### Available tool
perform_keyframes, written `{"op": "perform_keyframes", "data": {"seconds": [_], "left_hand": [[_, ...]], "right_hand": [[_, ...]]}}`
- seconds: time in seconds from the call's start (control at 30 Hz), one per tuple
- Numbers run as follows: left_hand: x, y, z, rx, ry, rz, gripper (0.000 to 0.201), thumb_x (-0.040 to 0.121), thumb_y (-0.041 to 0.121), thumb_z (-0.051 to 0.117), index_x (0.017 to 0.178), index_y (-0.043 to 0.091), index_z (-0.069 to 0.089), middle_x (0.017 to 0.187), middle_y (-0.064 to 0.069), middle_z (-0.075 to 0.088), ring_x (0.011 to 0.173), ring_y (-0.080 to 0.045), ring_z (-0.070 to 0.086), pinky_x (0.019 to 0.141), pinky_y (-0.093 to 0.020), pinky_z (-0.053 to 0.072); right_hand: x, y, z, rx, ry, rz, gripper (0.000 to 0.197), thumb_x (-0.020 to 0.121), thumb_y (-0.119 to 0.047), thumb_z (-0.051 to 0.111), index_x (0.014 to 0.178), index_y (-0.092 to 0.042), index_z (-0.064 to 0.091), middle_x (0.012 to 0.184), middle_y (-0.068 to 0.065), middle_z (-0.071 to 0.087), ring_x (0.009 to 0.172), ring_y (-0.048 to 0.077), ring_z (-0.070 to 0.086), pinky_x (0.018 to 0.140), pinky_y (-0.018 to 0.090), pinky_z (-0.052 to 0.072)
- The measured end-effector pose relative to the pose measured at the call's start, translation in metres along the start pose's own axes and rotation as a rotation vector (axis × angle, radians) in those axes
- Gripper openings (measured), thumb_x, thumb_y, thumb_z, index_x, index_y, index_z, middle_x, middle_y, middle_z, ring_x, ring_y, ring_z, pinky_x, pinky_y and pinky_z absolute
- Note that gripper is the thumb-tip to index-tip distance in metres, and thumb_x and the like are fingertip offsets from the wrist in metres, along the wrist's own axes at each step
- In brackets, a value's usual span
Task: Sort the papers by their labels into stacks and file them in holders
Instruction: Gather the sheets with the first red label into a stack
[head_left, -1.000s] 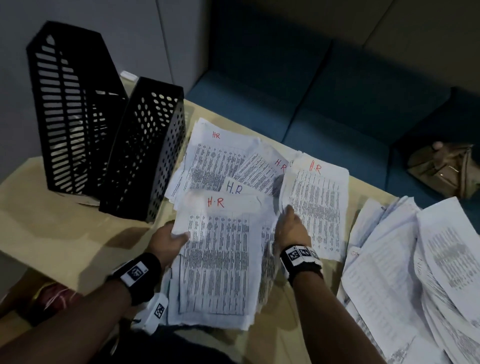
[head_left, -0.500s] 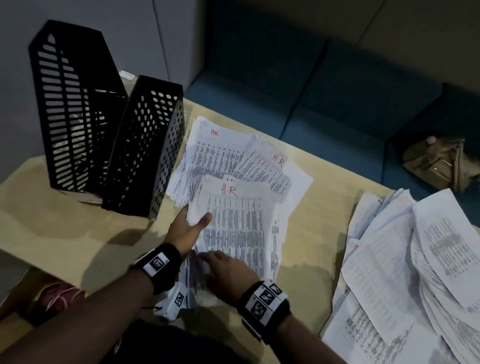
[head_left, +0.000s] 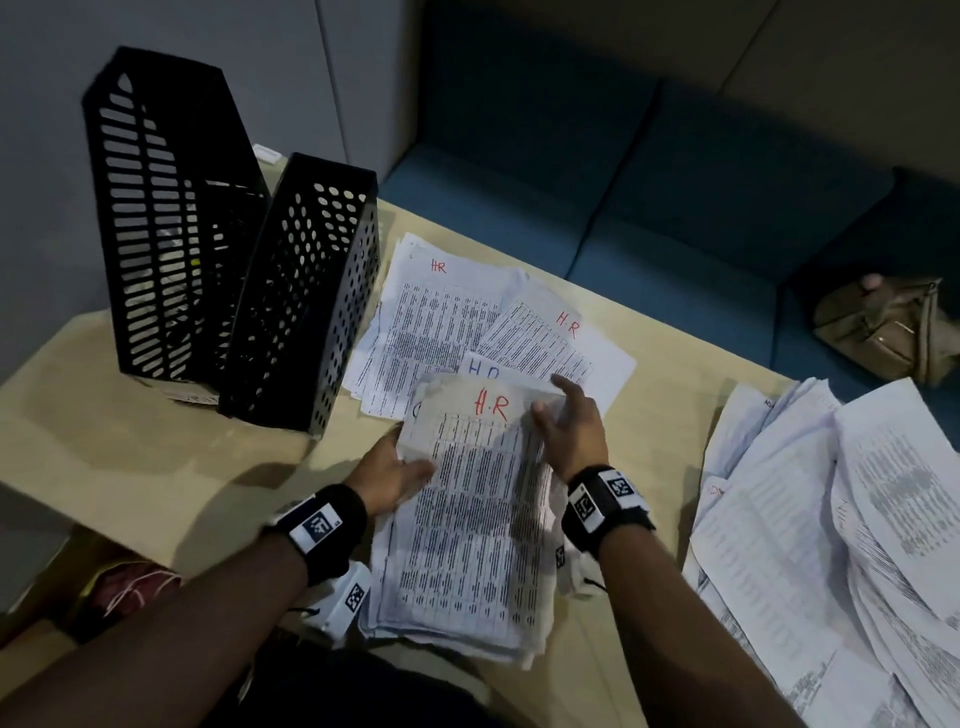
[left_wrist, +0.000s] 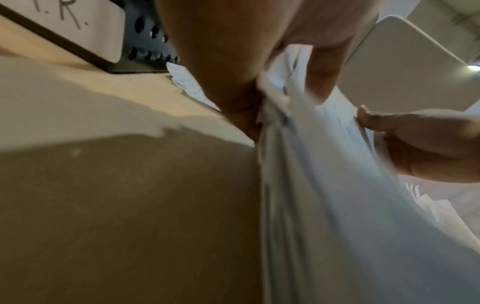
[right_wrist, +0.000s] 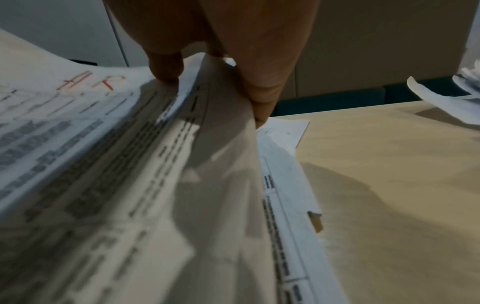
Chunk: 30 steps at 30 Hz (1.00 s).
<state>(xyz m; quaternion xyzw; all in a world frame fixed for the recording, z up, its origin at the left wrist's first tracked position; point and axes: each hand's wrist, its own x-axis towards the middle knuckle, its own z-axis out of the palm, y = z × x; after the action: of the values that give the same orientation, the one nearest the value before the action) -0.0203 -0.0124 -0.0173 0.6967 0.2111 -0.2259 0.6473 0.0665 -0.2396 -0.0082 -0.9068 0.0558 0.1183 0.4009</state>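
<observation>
A thick stack of printed sheets (head_left: 478, 519) with "H.R" in red on top is held between both hands near the table's front edge. My left hand (head_left: 410, 462) grips its left edge, thumb on top (left_wrist: 319, 82). My right hand (head_left: 558, 410) pinches the upper right edge, thumb over the print and fingers (right_wrist: 259, 92) at the side. More HR sheets (head_left: 441, 312) lie fanned on the table behind. Two black holders stand at the left: a tall slotted one (head_left: 161, 218) and a perforated one (head_left: 301, 296) with an "H.R." label (left_wrist: 78, 26).
A large loose pile of other papers (head_left: 831, 519) covers the table's right side. A tan handbag (head_left: 883, 327) sits on the blue sofa (head_left: 623, 208) beyond the table. Bare tabletop (head_left: 130, 441) shows in front of the holders.
The sheets that lay spread in front have been gathered into one stack. My right hand swept left across them, then went to the stack's right edge; the left kept the left edge.
</observation>
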Motion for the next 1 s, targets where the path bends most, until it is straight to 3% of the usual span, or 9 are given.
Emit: {"op": "perform_keyframes", "data": {"seconds": [0.1, 0.2, 0.27, 0.33, 0.4, 0.47, 0.63, 0.83, 1.0], "left_hand": [[0.002, 0.012, -0.003, -0.011, 0.038, 0.131, 0.070, 0.081, 0.027, 0.075, 0.139, 0.038, 0.038, 0.133, 0.006, 0.056, 0.117, -0.011, 0.055, 0.098, -0.037, 0.045], [0.007, 0.021, -0.008, 0.089, 0.024, 0.237, 0.059, 0.087, 0.004, 0.062, 0.122, 0.050, 0.048, 0.129, 0.004, 0.056, 0.099, -0.020, 0.060, 0.083, -0.047, 0.053], [0.009, 0.021, -0.010, 0.082, -0.013, 0.239, 0.056, 0.087, -0.009, 0.051, 0.106, 0.043, 0.056, 0.113, 0.007, 0.064, 0.091, -0.026, 0.058, 0.074, -0.044, 0.049], [0.008, 0.017, -0.011, 0.040, 0.006, 0.207, 0.054, 0.086, -0.012, 0.050, 0.102, 0.038, 0.056, 0.108, 0.005, 0.063, 0.093, -0.026, 0.059, 0.076, -0.033, 0.046], [0.005, 0.015, -0.012, 0.013, 0.081, 0.163, 0.054, 0.086, -0.006, 0.057, 0.115, 0.039, 0.050, 0.115, 0.006, 0.056, 0.095, -0.009, 0.059, 0.071, -0.019, 0.051], [0.003, 0.009, -0.011, -0.048, 0.072, 0.094, 0.057, 0.086, 0.003, 0.066, 0.127, 0.035, 0.043, 0.114, 0.011, 0.057, 0.097, -0.002, 0.058, 0.065, -0.010, 0.050], [-0.001, -0.009, -0.016, 0.075, 0.037, -0.042, 0.040, 0.083, 0.034, 0.071, 0.118, 0.022, 0.056, 0.109, 0.001, 0.070, 0.104, -0.020, 0.064, 0.089, -0.037, 0.051], [-0.003, -0.013, -0.028, 0.061, 0.181, -0.023, 0.028, 0.089, 0.020, 0.065, 0.116, 0.020, 0.059, 0.104, 0.003, 0.069, 0.103, -0.020, 0.064, 0.094, -0.039, 0.049], [-0.002, -0.027, -0.035, -0.006, 0.275, -0.051, 0.034, 0.085, 0.024, 0.068, 0.119, 0.021, 0.062, 0.106, 0.002, 0.072, 0.102, -0.021, 0.066, 0.097, -0.048, 0.049]], "right_hand": [[-0.006, 0.001, 0.010, 0.030, -0.062, -0.045, 0.035, 0.091, -0.022, 0.062, 0.125, -0.020, 0.055, 0.121, 0.014, 0.053, 0.109, 0.027, 0.056, 0.090, 0.023, 0.041], [-0.011, 0.007, 0.016, 0.016, -0.119, -0.116, 0.034, 0.092, -0.022, 0.059, 0.126, -0.019, 0.055, 0.121, 0.012, 0.053, 0.111, 0.023, 0.053, 0.095, 0.026, 0.039], [-0.012, 0.012, 0.016, 0.040, -0.109, -0.095, 0.031, 0.098, -0.031, 0.048, 0.124, -0.018, 0.057, 0.124, 0.013, 0.054, 0.116, 0.027, 0.052, 0.097, 0.028, 0.038], [-0.009, 0.019, 0.011, -0.021, 0.020, 0.092, 0.039, 0.099, -0.041, 0.041, 0.127, -0.018, 0.056, 0.130, 0.015, 0.050, 0.121, 0.031, 0.048, 0.100, 0.034, 0.037], [-0.009, 0.027, 0.008, -0.195, 0.122, 0.405, 0.051, 0.093, -0.045, 0.050, 0.133, -0.014, 0.046, 0.135, 0.017, 0.042, 0.124, 0.035, 0.043, 0.099, 0.042, 0.038], [-0.013, 0.031, 0.010, -0.269, 0.084, 0.556, 0.061, 0.087, -0.038, 0.062, 0.133, -0.006, 0.038, 0.135, 0.018, 0.041, 0.123, 0.037, 0.043, 0.096, 0.045, 0.041], [-0.010, 0.032, 0.012, -0.106, 0.009, 0.582, 0.041, 0.085, -0.017, 0.061, 0.121, -0.001, 0.055, 0.116, 0.021, 0.064, 0.105, 0.037, 0.062, 0.083, 0.035, 0.050], [0.034, 0.034, -0.022, -0.141, 0.096, 0.497, 0.046, 0.091, -0.037, 0.056, 0.104, 0.006, 0.065, 0.105, 0.024, 0.068, 0.096, 0.039, 0.064, 0.073, 0.036, 0.048], [0.078, 0.013, -0.024, -0.194, 0.104, 0.427, 0.044, 0.090, -0.038, 0.059, 0.108, 0.001, 0.063, 0.109, 0.025, 0.065, 0.097, 0.040, 0.063, 0.082, 0.040, 0.053]]}}
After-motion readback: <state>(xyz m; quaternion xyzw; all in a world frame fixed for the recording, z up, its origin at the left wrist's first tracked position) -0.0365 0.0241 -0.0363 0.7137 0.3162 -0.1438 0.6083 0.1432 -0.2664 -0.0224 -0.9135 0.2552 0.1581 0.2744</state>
